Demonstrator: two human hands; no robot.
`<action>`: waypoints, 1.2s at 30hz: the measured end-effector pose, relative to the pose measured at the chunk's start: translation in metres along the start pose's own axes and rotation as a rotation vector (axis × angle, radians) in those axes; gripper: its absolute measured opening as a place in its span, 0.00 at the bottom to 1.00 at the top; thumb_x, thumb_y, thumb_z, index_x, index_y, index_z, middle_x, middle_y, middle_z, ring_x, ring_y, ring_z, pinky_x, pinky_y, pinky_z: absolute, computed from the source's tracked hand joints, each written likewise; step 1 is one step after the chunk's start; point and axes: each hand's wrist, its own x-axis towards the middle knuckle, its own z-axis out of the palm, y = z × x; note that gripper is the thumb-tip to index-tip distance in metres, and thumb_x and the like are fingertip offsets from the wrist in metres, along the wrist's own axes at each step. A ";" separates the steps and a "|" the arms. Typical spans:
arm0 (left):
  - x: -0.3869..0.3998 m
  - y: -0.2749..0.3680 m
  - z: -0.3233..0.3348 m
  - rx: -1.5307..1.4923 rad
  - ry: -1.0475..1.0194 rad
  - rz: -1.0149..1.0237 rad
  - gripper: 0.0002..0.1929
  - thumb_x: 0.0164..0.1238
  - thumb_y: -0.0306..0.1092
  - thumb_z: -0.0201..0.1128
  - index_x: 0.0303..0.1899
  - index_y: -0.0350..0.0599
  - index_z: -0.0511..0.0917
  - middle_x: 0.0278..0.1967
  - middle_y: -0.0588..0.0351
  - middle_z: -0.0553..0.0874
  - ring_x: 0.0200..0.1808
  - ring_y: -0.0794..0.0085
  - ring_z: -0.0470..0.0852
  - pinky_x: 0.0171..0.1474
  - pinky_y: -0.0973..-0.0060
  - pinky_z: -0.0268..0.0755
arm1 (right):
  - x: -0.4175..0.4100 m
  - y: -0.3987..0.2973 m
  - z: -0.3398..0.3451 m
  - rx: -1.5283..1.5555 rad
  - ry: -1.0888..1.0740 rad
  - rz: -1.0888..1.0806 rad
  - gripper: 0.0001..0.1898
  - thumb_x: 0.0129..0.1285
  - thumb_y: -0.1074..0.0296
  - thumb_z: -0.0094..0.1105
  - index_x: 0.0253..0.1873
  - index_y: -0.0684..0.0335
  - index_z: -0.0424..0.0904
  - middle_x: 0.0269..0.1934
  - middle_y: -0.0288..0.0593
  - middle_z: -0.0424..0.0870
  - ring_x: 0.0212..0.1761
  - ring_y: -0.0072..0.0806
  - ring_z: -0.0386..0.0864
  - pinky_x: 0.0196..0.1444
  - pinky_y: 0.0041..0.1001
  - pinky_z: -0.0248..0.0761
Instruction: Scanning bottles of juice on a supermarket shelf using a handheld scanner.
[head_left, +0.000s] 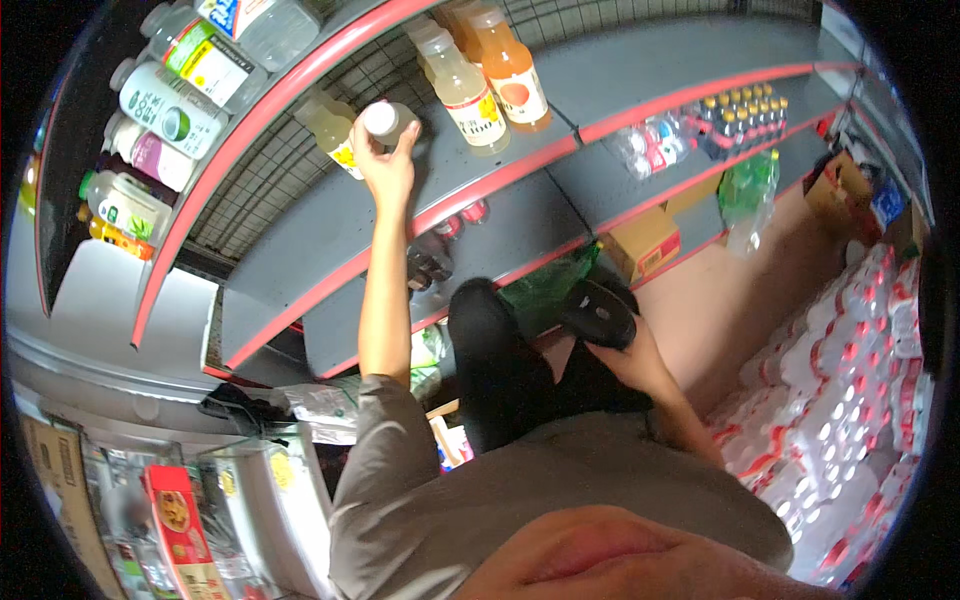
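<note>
My left hand (388, 166) is closed around a bottle with a white cap (382, 118), over the upper grey shelf board (315, 225). Just left of it stands a pale yellow drink bottle (330, 131). To the right are another pale yellow bottle (469, 101) and an orange drink bottle (517, 75), both upright, with more bottles behind them. Low by my knees, my right hand (630, 356) grips a black rounded object (598, 313); its exact kind is unclear.
Drink bottles (176, 109) line a higher shelf at left. Lower shelves hold a shrink-wrapped pack of dark bottles (742, 120) and a cardboard box (641, 240). Stacked water-bottle packs (832, 420) fill the right side. Red strips (517, 169) edge the shelves.
</note>
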 end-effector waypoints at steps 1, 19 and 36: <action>-0.004 0.006 -0.005 -0.314 -0.079 -0.101 0.28 0.52 0.26 0.77 0.56 0.38 0.74 0.57 0.46 0.77 0.58 0.60 0.78 0.62 0.66 0.70 | 0.003 0.007 -0.002 -0.004 -0.102 0.016 0.23 0.54 0.76 0.69 0.56 0.68 0.77 0.44 0.48 0.87 0.47 0.32 0.83 0.54 0.30 0.74; -0.038 0.032 -0.046 -1.157 -0.139 -0.663 0.26 0.76 0.49 0.44 0.64 0.41 0.67 0.47 0.47 0.82 0.38 0.56 0.84 0.40 0.60 0.81 | 0.061 -0.026 0.054 0.042 -0.314 -0.025 0.33 0.48 0.72 0.70 0.62 0.69 0.72 0.43 0.52 0.86 0.44 0.43 0.85 0.49 0.36 0.76; -0.158 0.042 -0.051 -2.552 -0.219 -0.489 0.28 0.76 0.45 0.48 0.70 0.39 0.60 0.50 0.57 0.74 0.44 0.62 0.71 0.46 0.61 0.73 | 0.055 -0.041 0.039 -0.425 -0.441 -0.149 0.40 0.34 0.73 0.74 0.60 0.71 0.74 0.45 0.57 0.84 0.48 0.51 0.83 0.52 0.38 0.74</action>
